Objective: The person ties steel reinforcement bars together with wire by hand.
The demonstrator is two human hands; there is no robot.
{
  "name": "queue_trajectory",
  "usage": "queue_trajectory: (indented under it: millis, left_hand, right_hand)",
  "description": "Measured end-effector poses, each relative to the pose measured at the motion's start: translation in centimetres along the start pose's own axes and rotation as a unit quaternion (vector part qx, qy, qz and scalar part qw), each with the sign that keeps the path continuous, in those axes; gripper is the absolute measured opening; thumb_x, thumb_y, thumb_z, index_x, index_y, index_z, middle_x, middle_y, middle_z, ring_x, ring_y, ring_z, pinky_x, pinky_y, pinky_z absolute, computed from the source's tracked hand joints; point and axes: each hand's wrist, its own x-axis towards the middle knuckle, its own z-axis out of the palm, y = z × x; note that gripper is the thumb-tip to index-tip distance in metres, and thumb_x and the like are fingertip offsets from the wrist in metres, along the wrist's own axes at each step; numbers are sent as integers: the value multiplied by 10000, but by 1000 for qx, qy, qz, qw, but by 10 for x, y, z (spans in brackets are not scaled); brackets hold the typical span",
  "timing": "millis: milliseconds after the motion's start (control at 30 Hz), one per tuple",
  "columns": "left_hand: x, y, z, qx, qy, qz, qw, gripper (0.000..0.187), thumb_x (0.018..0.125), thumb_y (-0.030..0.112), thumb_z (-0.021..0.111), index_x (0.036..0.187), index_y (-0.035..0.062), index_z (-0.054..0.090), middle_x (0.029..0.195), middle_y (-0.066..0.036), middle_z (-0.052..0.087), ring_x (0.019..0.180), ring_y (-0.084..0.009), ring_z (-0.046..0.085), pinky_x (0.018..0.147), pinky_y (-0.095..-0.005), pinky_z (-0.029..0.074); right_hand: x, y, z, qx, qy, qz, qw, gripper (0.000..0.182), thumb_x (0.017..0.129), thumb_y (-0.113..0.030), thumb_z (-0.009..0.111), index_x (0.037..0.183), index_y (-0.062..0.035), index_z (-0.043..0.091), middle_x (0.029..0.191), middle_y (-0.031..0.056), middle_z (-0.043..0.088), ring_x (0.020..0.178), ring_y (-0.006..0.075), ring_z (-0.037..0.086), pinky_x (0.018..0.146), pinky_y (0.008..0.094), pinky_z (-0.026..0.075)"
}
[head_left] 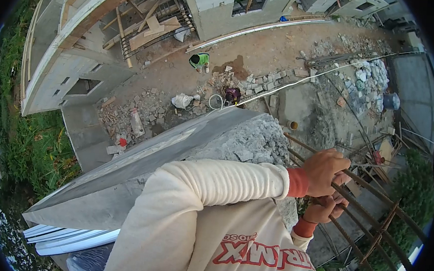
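Note:
My left hand (325,171), beyond a white sleeve and red cuff, has its fingers wrapped round a rusty steel bar (369,185) on the right. Just below it, my right hand (325,208) is closed round bars of the same bundle. The two hands are close together. Several ribbed bars run from the broken concrete edge (256,143) down to the lower right, where thinner steel (381,230) ties them crosswise. Parts of the fingers of both hands are hidden behind the bars.
A concrete slab (123,179) slopes to the left. Far below are rubble (153,106), a person in a green vest (199,60), another person (232,95), white sacks (369,75) and a blue barrel (391,101). White panels (74,240) lie at the lower left.

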Motion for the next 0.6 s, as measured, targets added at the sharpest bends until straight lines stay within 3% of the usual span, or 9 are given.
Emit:
queue_trajectory:
  millis: [67,133,233,367,467,567,600]
  left_hand:
    - [0,3,-3,-7,8,9,1000,226,870,208,721,861,45,565,815,-128,559,861,-376,568,776,-490,450]
    - [1,4,-4,-3,8,10,1000,231,870,205,723,861,46,555,821,-128,552,867,-375,561,780,-488,445]
    - [0,3,-2,1,9,11,1000,241,869,202,728,865,46,544,828,-129,544,872,-374,552,787,-484,437]
    - [0,2,-3,4,0,11,1000,248,873,205,729,870,44,541,832,-131,542,872,-374,549,796,-483,433]
    - [0,2,-3,5,-2,9,1000,242,872,201,726,876,38,547,837,-132,544,878,-375,549,795,-482,435]
    - [0,-2,4,1,0,-4,1000,249,745,119,765,875,56,562,893,-136,568,933,-381,576,821,-493,454]
    - [0,0,3,2,3,0,1000,234,788,146,752,883,47,563,879,-137,566,917,-381,568,813,-490,450]
  right_hand:
    - [-2,-5,9,-12,23,5,1000,144,836,30,490,967,-29,475,927,60,547,868,141,571,778,308,538]
    - [-3,-13,19,-17,29,10,999,168,860,43,461,993,-58,455,849,20,477,789,106,510,731,287,515]
    - [-1,-7,10,-25,7,5,1000,170,863,37,463,1001,-60,455,866,19,481,783,99,525,725,278,525]
    - [-3,-3,0,-14,20,32,999,130,871,-14,527,995,-42,501,974,69,588,831,134,603,727,293,536]
    - [-2,0,-1,-3,8,23,1000,134,876,-19,529,1005,-45,503,968,61,582,834,126,594,728,285,526]
    - [-1,3,-5,-8,8,18,1000,142,873,-18,528,1012,-38,506,977,60,579,851,127,590,737,279,522]
    - [0,3,-6,-9,-2,13,1000,148,870,-15,526,1015,-36,507,981,60,577,858,128,590,742,280,524]
